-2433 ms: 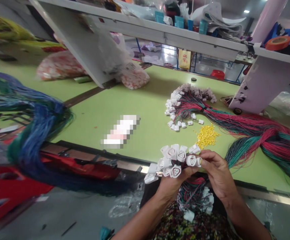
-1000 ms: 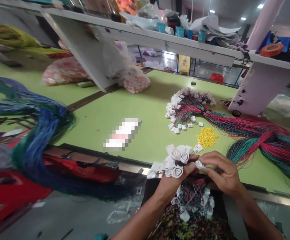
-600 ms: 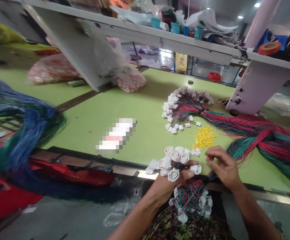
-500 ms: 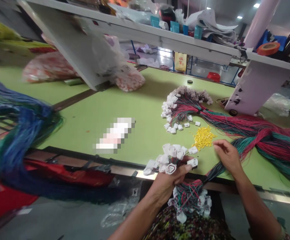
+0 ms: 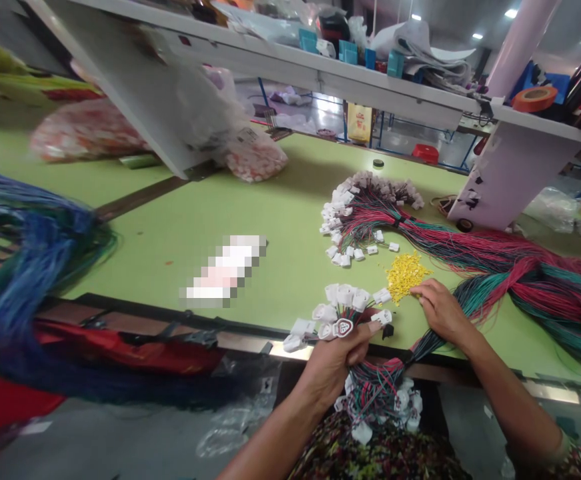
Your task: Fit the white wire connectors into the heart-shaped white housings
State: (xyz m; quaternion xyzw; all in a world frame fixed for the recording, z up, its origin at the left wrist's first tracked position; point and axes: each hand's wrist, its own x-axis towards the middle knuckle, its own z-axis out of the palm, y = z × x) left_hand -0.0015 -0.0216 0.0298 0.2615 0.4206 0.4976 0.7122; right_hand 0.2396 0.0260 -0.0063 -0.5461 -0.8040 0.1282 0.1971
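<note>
White connectors (image 5: pixel 343 300) on thin wires fan out above my left hand (image 5: pixel 343 350), whose fingers are wrapped round their wires near the table's front edge. My right hand (image 5: pixel 440 308) has its fingertips together at the lower right edge of a pile of small yellow pieces (image 5: pixel 407 273). Whether a piece is between those fingertips is too small to tell. Below my left hand, more wires with white connectors (image 5: pixel 407 403) hang over the edge at my lap. Behind the yellow pile lies a large tied bundle of red, green and black wires (image 5: pixel 450 243) with white connectors at its end.
Blue and green wires (image 5: pixel 55 247) drape over the table's left side. A blurred-out flat item (image 5: pixel 233 267) lies on the green table (image 5: pixel 160 247). Bags of pinkish parts (image 5: pixel 255 157) stand behind, below a shelf (image 5: pixel 280 50) on white panels. A small black roll (image 5: pixel 464 225) is by the right panel.
My right hand has moved left and its fingertips now meet the yellow pile. The connectors in my left hand have turned slightly. The whole view has shifted a little.
</note>
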